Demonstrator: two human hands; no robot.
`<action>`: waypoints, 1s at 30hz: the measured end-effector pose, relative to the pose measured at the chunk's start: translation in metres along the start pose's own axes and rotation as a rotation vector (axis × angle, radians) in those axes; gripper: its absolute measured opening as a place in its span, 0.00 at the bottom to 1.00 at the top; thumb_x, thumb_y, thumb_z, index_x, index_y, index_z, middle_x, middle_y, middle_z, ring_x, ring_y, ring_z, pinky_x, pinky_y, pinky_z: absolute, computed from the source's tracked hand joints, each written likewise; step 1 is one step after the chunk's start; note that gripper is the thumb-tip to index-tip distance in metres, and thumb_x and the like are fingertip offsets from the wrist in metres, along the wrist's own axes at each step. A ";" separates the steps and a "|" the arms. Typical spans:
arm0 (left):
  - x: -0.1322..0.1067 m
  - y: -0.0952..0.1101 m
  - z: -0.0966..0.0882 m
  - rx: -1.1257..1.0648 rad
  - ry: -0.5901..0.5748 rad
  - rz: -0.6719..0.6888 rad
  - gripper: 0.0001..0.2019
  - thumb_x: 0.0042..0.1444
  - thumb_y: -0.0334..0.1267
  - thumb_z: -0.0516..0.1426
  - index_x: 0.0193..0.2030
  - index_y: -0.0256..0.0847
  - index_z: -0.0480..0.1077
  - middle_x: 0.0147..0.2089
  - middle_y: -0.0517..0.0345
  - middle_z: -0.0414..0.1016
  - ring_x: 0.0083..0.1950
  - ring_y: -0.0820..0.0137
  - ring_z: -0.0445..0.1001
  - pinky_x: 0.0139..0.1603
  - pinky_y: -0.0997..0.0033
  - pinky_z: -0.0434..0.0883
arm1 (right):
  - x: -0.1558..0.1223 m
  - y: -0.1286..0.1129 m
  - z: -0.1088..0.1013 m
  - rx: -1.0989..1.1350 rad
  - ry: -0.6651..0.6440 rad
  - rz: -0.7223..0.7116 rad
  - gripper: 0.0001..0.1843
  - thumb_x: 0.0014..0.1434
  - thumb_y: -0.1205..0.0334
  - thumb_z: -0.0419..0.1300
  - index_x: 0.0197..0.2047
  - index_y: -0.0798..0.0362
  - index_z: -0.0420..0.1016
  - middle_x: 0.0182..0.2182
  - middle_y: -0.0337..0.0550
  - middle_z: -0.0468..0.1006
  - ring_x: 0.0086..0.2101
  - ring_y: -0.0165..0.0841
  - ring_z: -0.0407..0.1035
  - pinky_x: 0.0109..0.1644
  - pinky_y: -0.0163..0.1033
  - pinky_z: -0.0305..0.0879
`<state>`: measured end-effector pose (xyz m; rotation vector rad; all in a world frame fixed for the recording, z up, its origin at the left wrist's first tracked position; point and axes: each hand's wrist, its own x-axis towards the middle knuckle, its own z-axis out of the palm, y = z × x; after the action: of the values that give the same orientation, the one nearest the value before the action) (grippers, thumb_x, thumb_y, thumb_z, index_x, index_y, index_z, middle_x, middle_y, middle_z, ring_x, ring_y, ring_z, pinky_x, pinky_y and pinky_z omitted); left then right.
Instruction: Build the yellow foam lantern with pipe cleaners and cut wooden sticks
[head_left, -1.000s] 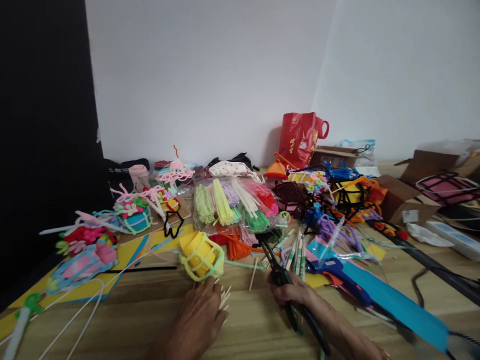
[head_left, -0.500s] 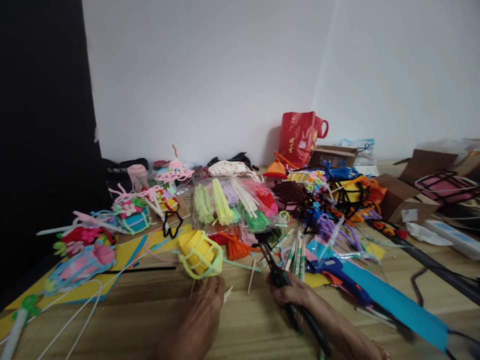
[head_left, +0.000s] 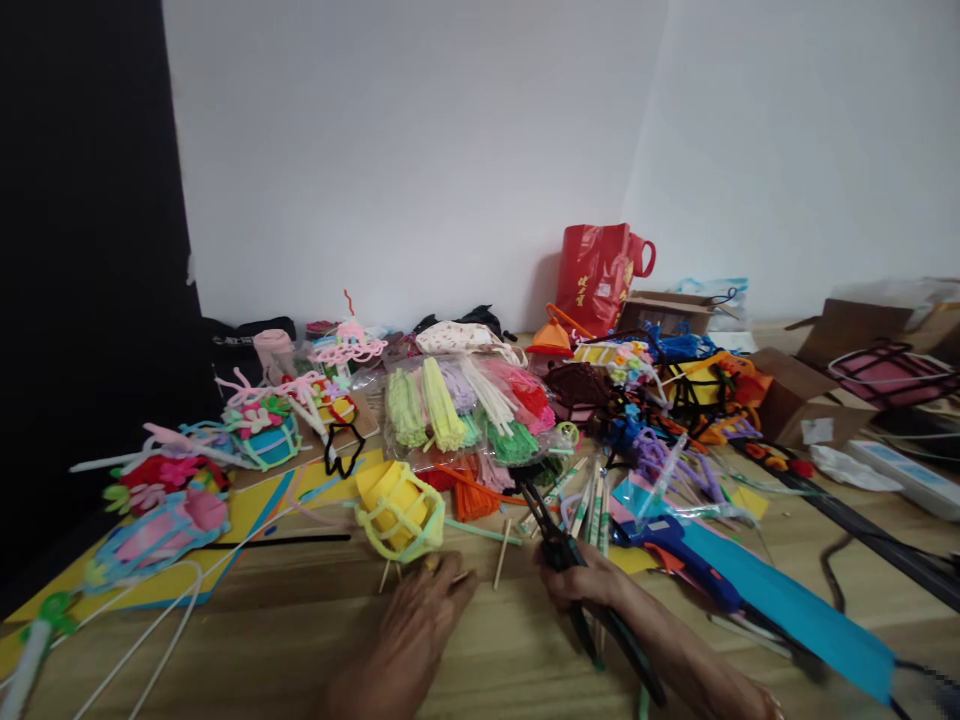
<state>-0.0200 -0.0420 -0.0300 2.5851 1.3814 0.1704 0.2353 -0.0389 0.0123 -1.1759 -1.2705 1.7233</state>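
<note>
My right hand [head_left: 574, 580] is wrapped round black-handled pliers [head_left: 556, 545], whose narrow jaws point away from me and stand slightly apart. On the table's near side, my left hand [head_left: 420, 620] is low on the wood, its fingers closed on a short wooden stick [head_left: 467, 577]. Just beyond it stands a small yellow paper cup in a pale yellow pipe-cleaner lattice [head_left: 401, 515], tilted toward me. Short stick pieces [head_left: 385, 577] lie below this basket. Another wooden stick [head_left: 502, 553] rests between my hands.
Bundles of coloured pipe cleaners in plastic [head_left: 465, 405] lie behind. Finished flower baskets [head_left: 165, 530] stand left. To the right are a blue glue gun [head_left: 690, 560], a blue sheet [head_left: 795, 605] and a cardboard box [head_left: 806, 400]. A red bag [head_left: 596, 280] leans on the wall.
My left hand has shifted right, away from the yellow basket and over the short sticks. My right hand and the pliers have barely moved.
</note>
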 end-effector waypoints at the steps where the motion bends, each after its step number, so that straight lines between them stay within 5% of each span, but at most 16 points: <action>1: 0.001 -0.002 0.002 0.008 -0.018 -0.004 0.33 0.54 0.20 0.44 0.64 0.53 0.57 0.66 0.60 0.62 0.66 0.66 0.58 0.63 0.64 0.60 | 0.001 0.002 -0.001 0.011 0.001 -0.005 0.17 0.44 0.54 0.59 0.38 0.53 0.69 0.24 0.35 0.65 0.25 0.29 0.59 0.28 0.34 0.56; 4: 0.002 -0.006 0.006 0.031 -0.036 -0.024 0.29 0.55 0.22 0.45 0.62 0.49 0.62 0.61 0.57 0.68 0.62 0.64 0.63 0.61 0.63 0.62 | 0.002 0.004 -0.003 0.019 0.014 -0.004 0.17 0.44 0.55 0.60 0.39 0.53 0.69 0.24 0.35 0.65 0.24 0.29 0.60 0.28 0.34 0.56; 9: -0.008 -0.018 0.012 0.017 0.090 0.045 0.25 0.58 0.25 0.45 0.60 0.52 0.64 0.61 0.59 0.68 0.61 0.65 0.63 0.60 0.64 0.62 | -0.001 0.002 -0.005 0.006 0.039 -0.002 0.15 0.45 0.56 0.60 0.37 0.53 0.70 0.25 0.36 0.66 0.25 0.30 0.61 0.29 0.34 0.57; 20: -0.007 -0.030 0.025 0.003 0.158 0.146 0.34 0.56 0.18 0.42 0.66 0.50 0.51 0.66 0.58 0.61 0.66 0.68 0.58 0.64 0.62 0.59 | -0.009 -0.012 -0.004 -0.097 0.048 -0.057 0.15 0.46 0.55 0.58 0.38 0.52 0.71 0.27 0.38 0.66 0.29 0.33 0.62 0.34 0.36 0.59; 25: -0.002 -0.020 0.014 -0.059 0.140 0.158 0.21 0.58 0.23 0.45 0.52 0.46 0.68 0.52 0.56 0.72 0.55 0.67 0.67 0.57 0.65 0.64 | -0.008 -0.016 -0.007 -0.139 0.055 -0.074 0.13 0.48 0.56 0.57 0.37 0.52 0.70 0.28 0.37 0.65 0.31 0.33 0.60 0.36 0.36 0.59; 30: 0.001 -0.012 -0.001 -0.106 0.130 0.143 0.16 0.59 0.25 0.44 0.42 0.45 0.70 0.44 0.57 0.73 0.48 0.68 0.69 0.52 0.69 0.66 | -0.007 -0.017 -0.009 -0.114 0.059 -0.076 0.10 0.49 0.55 0.57 0.32 0.52 0.68 0.26 0.36 0.63 0.28 0.31 0.58 0.34 0.36 0.59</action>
<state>-0.0296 -0.0349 -0.0313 2.6240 1.1918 0.4292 0.2464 -0.0372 0.0299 -1.2177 -1.3747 1.5684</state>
